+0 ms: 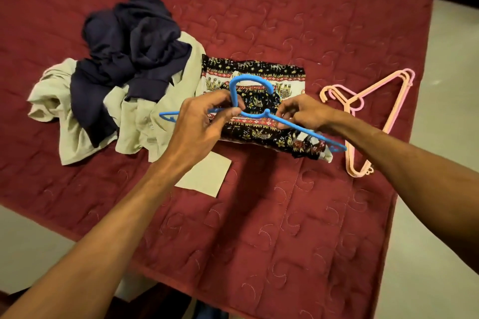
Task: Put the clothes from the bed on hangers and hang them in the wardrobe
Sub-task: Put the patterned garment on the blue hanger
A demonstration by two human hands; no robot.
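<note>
as both hands meet over the middle of the bed, we record the left hand with fingers curled, thumb and fingertips pinching the blue hanger at the foot of its hook. the right hand is likewise curled, gripping the hanger's right arm just beside the neck; we cannot tell whether it also has hold of cloth beneath. the hanger is held roughly level, hook pointing away from the person, directly over the patterned garment, a black piece with elephant print and red bands. this garment lies folded on the red quilted bed cover, and part of it appears drawn up against the hanger's bar. to its left, touching it, we note a rumpled beige shirt with a navy garment heaped on top. a flat beige piece lies under the left wrist; we cannot tell whether it belongs to the shirt. right of the patterned garment, near but apart, a stack of pink and peach hangers rests on the cover, close to the bed's edge. pale floor shows beyond that edge. the wardrobe is out of view.
</note>
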